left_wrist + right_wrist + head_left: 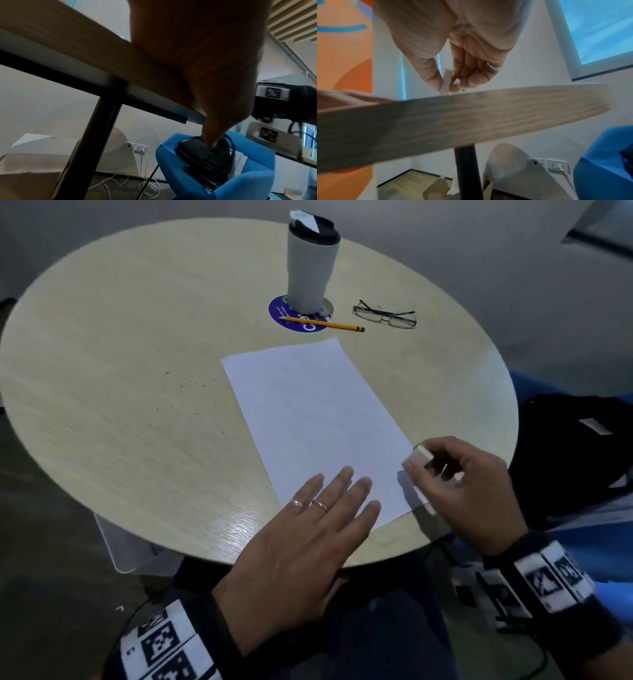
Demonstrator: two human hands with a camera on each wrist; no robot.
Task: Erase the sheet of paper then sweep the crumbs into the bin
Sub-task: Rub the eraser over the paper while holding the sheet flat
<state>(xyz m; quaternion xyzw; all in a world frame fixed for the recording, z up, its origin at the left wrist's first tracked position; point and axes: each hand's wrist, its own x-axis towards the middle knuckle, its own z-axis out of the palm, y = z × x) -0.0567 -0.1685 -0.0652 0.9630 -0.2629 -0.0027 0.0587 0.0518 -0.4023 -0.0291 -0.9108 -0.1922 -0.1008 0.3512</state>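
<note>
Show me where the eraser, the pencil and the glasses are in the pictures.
eraser [418,457], head view, its white upper end.
pencil [322,323], head view, middle of the yellow shaft.
glasses [385,314], head view, the bridge between the lenses.

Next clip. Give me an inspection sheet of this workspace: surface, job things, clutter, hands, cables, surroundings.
Surface: round wooden table, dark crumbs scattered left of the paper.
Job's things: sheet of paper lying flat; eraser at its right edge; bin not identified.
Clutter: tumbler on a sticker, pencil, glasses.
Hands: left hand flat on the paper; right hand pinches the eraser.
Cables: white cables on the floor below.
Surroundings: blue chair holding a black bag.
</note>
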